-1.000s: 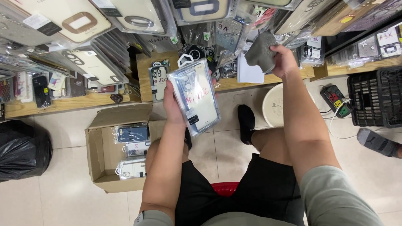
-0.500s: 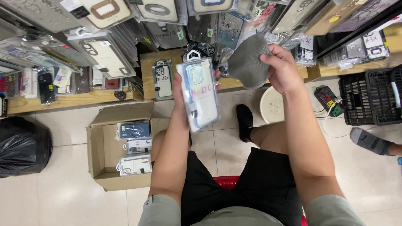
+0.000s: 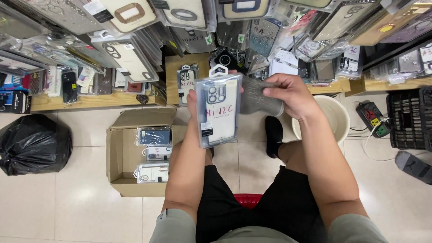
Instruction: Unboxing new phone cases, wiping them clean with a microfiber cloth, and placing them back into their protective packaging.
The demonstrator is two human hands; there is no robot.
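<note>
Clear plastic pack: phone case in a transparent hang-tab sleeve (image 3: 217, 110), white card inside, dark camera cut-out at top left, handwritten marking across the upper half, small dark label at lower left; held upright in front of the person, above the knees
Left hand: left hand (image 3: 194, 100) closed round the pack's left edge and back, mostly hidden behind it, fingertips showing at the top near the hang tab
Right hand: right hand (image 3: 290, 95) closed on a grey cloth (image 3: 260, 96), which is pressed to the pack's right edge
Progress: wiping of this pack looks under way, cloth on the pack but only at its side; judged part done
Done pile: open cardboard box (image 3: 120, 157) on the floor to the left holds three packed cases lying flat, one blue-fronted at the top (image 3: 154, 136), two pale below; possibly finished ones, cannot tell
Left to do: many packed cases crowd the wooden shelf (image 3: 96, 101) ahead, so much stock appears untouched
Hanging stock: large clear packs with beige and white cases (image 3: 130, 60) fan out overhead at top left, each with a small white label at a corner
Shelf centre: one clear pack with a black-rimmed case (image 3: 186, 83) stands on a wooden block just behind the held pack
Floor left: black rubbish bag (image 3: 33, 144), full, well apart from the box
Floor right: white bucket (image 3: 333, 119) just beside the right forearm, power strip (image 3: 372, 119) with coloured switches, black crate (image 3: 411, 119) at the edge
Seat: red stool (image 3: 247, 200) edge shows between the thighs
</note>
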